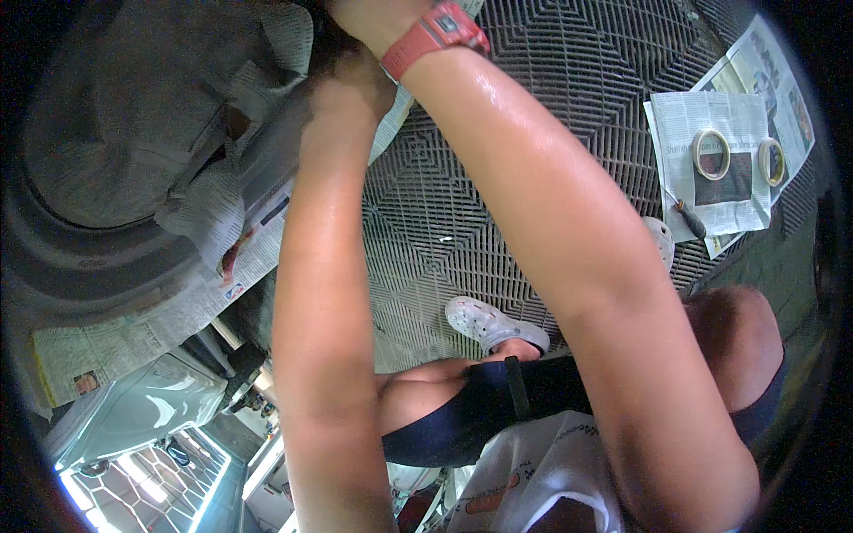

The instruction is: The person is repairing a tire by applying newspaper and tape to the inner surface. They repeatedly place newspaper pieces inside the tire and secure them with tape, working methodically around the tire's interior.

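My two arms reach up to the top edge, where the hands are close together beside newspaper sheets (209,209). My left hand (351,84) is dim and blurred, next to a dark curved rim (98,266) that looks like a tyre. Its fingers are hidden in shadow. Above it, my right hand (378,19) is partly cut off by the frame, with its fingers out of sight. A red wristwatch (435,37) is strapped on the right wrist. Crumpled newspaper lies over the dark round thing, and more newspaper (160,324) lines its lower edge.
On the ribbed grey floor mat (426,222), newspaper (662,160) at the right bears two tape rolls, one (711,155) nearer and another (771,163), plus a dark-handled screwdriver (690,219). My grey clog (489,324) stands below. A glossy pale car panel (151,400) is at lower left.
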### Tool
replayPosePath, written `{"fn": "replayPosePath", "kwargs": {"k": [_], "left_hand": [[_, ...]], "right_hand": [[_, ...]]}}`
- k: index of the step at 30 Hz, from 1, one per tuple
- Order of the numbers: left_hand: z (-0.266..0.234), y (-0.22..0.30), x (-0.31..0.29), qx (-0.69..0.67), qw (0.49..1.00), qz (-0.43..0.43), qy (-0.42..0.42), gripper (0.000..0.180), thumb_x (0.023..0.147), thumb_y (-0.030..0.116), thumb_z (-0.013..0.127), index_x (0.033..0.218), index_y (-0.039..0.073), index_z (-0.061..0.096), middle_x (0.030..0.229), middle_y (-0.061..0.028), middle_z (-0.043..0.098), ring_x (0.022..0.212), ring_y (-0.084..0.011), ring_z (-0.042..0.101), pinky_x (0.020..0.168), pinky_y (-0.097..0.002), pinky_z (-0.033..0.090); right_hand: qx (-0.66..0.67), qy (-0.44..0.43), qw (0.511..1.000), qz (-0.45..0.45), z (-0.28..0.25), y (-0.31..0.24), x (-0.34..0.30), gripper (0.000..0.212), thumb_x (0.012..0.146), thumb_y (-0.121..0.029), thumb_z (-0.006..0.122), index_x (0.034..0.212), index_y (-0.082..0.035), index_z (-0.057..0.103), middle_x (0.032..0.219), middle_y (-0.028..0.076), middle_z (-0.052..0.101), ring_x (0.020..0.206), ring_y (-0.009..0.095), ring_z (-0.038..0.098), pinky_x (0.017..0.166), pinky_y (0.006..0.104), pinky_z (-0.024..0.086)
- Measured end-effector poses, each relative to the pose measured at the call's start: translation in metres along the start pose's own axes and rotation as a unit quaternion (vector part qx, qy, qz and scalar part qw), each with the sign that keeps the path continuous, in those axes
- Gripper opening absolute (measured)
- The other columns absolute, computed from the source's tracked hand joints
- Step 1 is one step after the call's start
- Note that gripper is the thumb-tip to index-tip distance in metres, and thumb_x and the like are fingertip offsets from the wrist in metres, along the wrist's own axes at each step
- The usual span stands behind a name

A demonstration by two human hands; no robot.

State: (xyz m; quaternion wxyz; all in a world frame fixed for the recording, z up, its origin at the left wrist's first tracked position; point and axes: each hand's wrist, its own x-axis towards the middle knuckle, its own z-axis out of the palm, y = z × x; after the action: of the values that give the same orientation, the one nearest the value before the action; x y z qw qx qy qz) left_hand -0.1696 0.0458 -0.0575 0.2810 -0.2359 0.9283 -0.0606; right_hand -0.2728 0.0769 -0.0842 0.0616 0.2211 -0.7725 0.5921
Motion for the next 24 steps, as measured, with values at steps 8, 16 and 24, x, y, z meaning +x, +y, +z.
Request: {"fn": "replayPosePath", "kwargs": {"k": [8, 16, 24], "left_hand": [[-0.012, -0.007, -0.032, -0.198, 0.978, -0.044, 0.041, 0.062, 0.101, 0.037, 0.060, 0.152, 0.004, 0.051, 0.156, -0.0274, 0.048, 0.141, -0.0416, 0.053, 0.118, -0.0510, 0.044], [-0.112, 0.008, -0.114, 0.058, 0.989, 0.122, -0.055, 0.017, 0.094, 0.008, 0.063, 0.100, -0.004, 0.072, 0.103, -0.0305, 0.071, 0.100, -0.0501, 0.068, 0.088, -0.0548, 0.055], [-0.154, 0.008, -0.026, 0.181, 0.865, 0.362, 0.296, 0.026, 0.096, 0.016, 0.064, 0.120, 0.009, 0.072, 0.112, -0.0167, 0.074, 0.104, -0.0385, 0.070, 0.090, -0.0460, 0.057]], "right_hand": [[0.109, 0.061, 0.989, 0.081, 0.016, -0.022, -0.025, 0.039, 0.083, -0.013, 0.074, 0.119, 0.001, 0.070, 0.111, 0.028, 0.073, 0.103, 0.048, 0.071, 0.094, 0.0532, 0.057], [0.274, 0.070, 0.927, 0.245, 0.005, -0.027, -0.053, 0.050, 0.085, -0.011, 0.078, 0.131, 0.003, 0.064, 0.126, 0.029, 0.070, 0.118, 0.048, 0.066, 0.103, 0.0486, 0.054], [0.356, 0.100, 0.895, 0.249, 0.039, -0.051, -0.066, 0.060, 0.101, -0.022, 0.065, 0.154, -0.002, 0.043, 0.142, 0.027, 0.059, 0.133, 0.041, 0.057, 0.110, 0.0461, 0.047]]}}
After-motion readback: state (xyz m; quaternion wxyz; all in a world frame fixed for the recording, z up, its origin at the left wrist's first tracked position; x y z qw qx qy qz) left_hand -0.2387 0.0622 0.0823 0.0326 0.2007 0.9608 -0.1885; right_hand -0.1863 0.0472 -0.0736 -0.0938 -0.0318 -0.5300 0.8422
